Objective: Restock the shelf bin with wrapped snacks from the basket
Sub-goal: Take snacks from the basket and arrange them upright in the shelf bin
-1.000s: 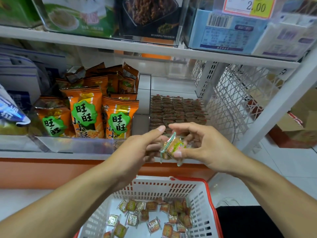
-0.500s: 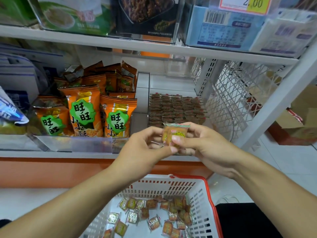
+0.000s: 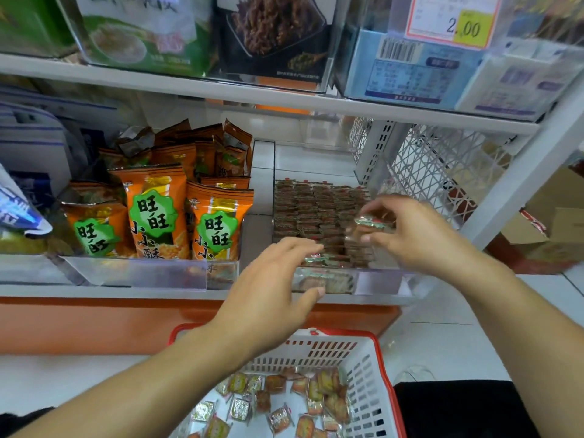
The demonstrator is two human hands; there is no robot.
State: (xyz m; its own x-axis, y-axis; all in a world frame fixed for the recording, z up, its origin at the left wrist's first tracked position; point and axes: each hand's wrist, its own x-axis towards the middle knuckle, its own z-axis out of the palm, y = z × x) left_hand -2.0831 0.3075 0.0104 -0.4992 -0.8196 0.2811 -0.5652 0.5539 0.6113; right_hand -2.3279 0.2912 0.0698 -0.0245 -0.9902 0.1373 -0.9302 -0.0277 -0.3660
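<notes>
The right hand (image 3: 417,235) pinches a wrapped snack (image 3: 373,223) over the right side of the shelf bin (image 3: 379,279). The left hand (image 3: 271,298) pinches another snack (image 3: 314,259) at the bin's front edge. More snacks (image 3: 284,403) lie in the basket (image 3: 366,374) below.

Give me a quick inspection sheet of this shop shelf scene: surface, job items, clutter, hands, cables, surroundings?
Surface: white shelf, bare behind the bin.
Job's things: clear shelf bin with rows of wrapped snacks; white basket with red rim below, loose snacks inside.
Clutter: orange snack bags left of the bin.
Hands: left hand over the bin's front, fingers relaxed, grip unclear; right hand pinches a wrapped snack above the rows.
Cables: nothing seen.
Surroundings: price tag reading 2.00 above; cardboard box at right; white tiled floor.
</notes>
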